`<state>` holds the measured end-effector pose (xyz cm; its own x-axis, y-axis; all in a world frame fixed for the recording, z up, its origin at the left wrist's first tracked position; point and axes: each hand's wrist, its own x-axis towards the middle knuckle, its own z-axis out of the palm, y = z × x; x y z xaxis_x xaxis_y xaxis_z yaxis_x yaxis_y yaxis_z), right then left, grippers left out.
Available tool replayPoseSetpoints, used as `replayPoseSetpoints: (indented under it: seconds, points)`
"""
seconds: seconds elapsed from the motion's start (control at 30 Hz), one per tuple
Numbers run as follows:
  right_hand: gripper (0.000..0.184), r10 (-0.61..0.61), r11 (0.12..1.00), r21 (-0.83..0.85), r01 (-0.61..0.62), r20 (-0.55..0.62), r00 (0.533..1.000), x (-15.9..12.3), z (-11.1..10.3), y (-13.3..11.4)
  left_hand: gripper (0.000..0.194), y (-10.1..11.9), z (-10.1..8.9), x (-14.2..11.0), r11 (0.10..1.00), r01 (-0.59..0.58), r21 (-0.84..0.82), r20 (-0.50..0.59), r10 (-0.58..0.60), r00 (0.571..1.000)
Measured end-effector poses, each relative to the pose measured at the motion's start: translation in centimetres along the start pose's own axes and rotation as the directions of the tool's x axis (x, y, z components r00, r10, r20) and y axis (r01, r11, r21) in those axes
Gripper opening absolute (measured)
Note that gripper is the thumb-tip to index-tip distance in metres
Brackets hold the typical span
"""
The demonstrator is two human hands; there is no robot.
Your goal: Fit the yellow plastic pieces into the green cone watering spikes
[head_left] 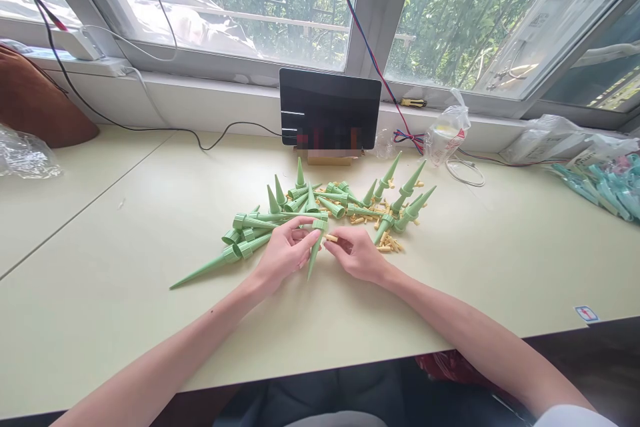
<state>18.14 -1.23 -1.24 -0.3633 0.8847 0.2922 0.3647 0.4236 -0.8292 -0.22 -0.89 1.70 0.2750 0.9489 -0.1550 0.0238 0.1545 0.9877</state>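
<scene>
My left hand (290, 247) is closed around a green plastic spike (314, 255), which points down with its wider collar at the top. Between the thumb and fingers of my right hand (357, 252) is a small yellow peg (331, 237), its end close to the spike's collar. Whether the two touch I cannot tell. Just beyond my hands lies a heap of green spikes (257, 221), some upright and some on their sides. Loose yellow pegs (390, 241) are scattered to the right, beside green spikes (411, 210) that have yellow pegs on them.
A dark tablet (330, 110) stands on a holder (329, 161) by the window. A black cable (203, 140) runs left from it. At the right are a plastic-wrapped cup (447, 133), a coiled white cable (467, 172) and bagged teal items (605, 190). A brown bag (43, 100) sits at left.
</scene>
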Motion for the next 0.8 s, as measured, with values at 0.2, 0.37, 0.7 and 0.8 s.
replayPoseSetpoints:
  seconds: [0.2, 0.37, 0.7, 0.8]
  points:
    - [0.026, -0.215, 0.94, -0.274, 0.202, -0.02, 0.976, 0.0, 0.1, 0.9, 0.044, 0.0, -0.2, 0.1, 0.998, 0.049, -0.029, -0.006, -0.049, 0.999]
    - [0.027, -0.259, 0.865, -0.443, 0.238, 0.012, 0.966, -0.2, 0.0, 1.0, 0.047, -0.3, -0.4, 0.3, 0.997, 0.068, -0.042, 0.012, -0.067, 0.998]
    - [0.03, -0.229, 0.892, -0.408, 0.193, -0.04, 0.973, -0.2, 0.2, 1.2, 0.05, -0.3, -0.3, 0.2, 0.994, -0.032, 0.105, 0.005, 0.031, 0.999]
    - [0.029, -0.198, 0.914, -0.369, 0.169, -0.041, 0.979, -0.2, 0.2, 1.2, 0.05, -0.2, -0.3, 0.1, 0.978, -0.071, 0.194, -0.008, 0.074, 0.997]
